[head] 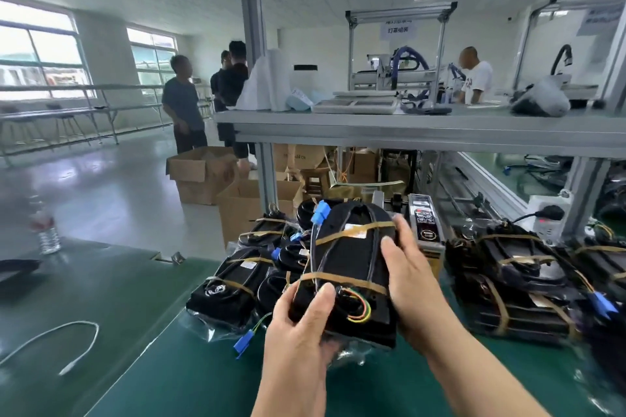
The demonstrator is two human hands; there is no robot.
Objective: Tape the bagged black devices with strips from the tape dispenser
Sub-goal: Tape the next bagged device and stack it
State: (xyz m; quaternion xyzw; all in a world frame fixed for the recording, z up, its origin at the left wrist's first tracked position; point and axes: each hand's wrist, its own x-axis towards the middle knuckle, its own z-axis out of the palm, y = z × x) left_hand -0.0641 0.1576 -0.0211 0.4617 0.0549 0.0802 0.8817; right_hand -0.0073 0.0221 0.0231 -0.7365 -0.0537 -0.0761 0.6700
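I hold a bagged black device (352, 264) above the green table (152, 349), with two brown tape strips across it and a blue connector at its far end. My left hand (298, 325) grips its near left corner, thumb on top by the coloured wires. My right hand (410, 278) holds its right side, fingers along the edge and thumb on top. The tape dispenser (425, 223) stands just behind the device. Several taped devices lie in a pile at the left (233, 284) and in another pile at the right (515, 281).
A white cable (67, 338) lies on the table at the left, a water bottle (45, 227) behind it. Open cardboard boxes (203, 173) stand on the floor. A metal shelf (406, 125) spans overhead. People stand in the background. A power strip (545, 217) sits at the right.
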